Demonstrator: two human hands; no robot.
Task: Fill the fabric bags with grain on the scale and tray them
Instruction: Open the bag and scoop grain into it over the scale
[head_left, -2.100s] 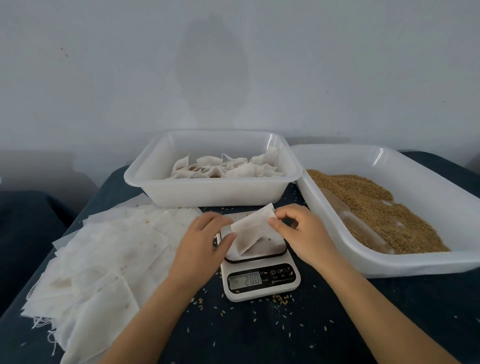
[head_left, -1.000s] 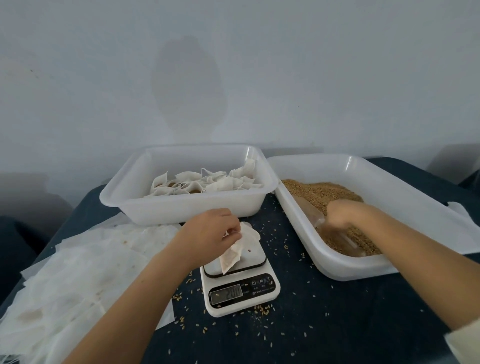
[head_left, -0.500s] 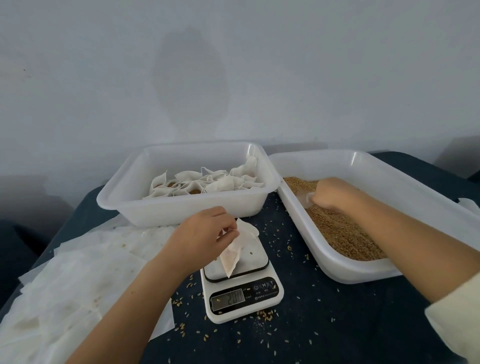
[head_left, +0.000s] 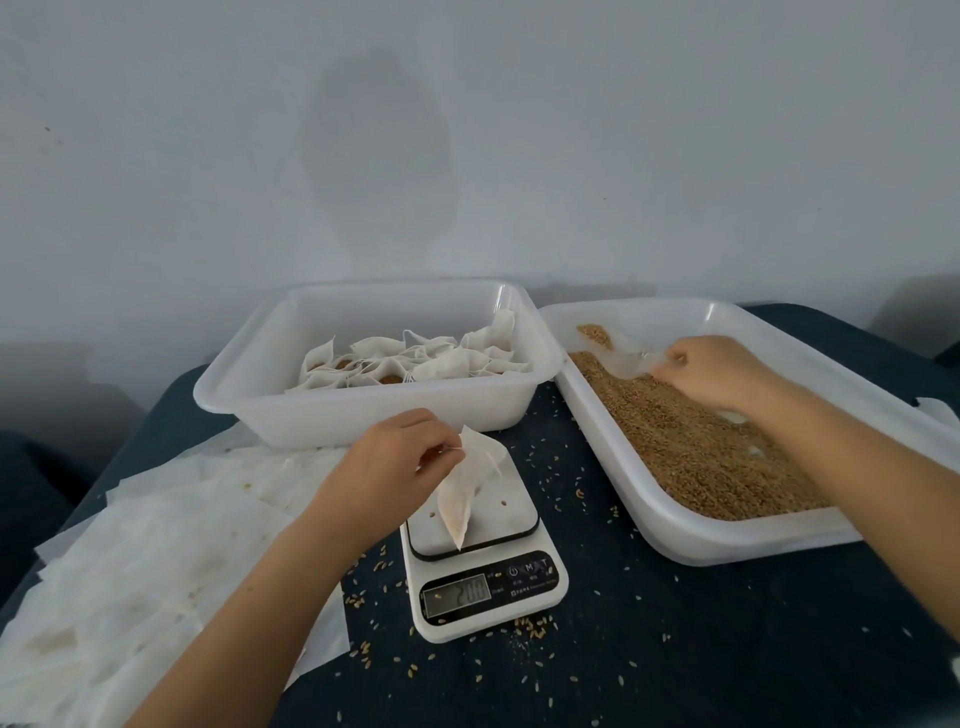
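Left hand (head_left: 387, 460) pinching bag (head_left: 465, 491) by its top over scale (head_left: 483, 577); right hand (head_left: 714, 371) gripping clear scoop (head_left: 621, 353) in grain (head_left: 691, 452) tray (head_left: 675, 535)

Your right hand (head_left: 719, 371) is no longer pinching the bag (head_left: 467, 486) with the left one; it is now reaching into the tray of grain (head_left: 691, 447) and gripping the clear scoop (head_left: 626, 356), which is coming up off the grain near the tray's far end. The bag is now hanging from your left hand (head_left: 395, 462) alone, its lower tip down at the scale (head_left: 480, 551).
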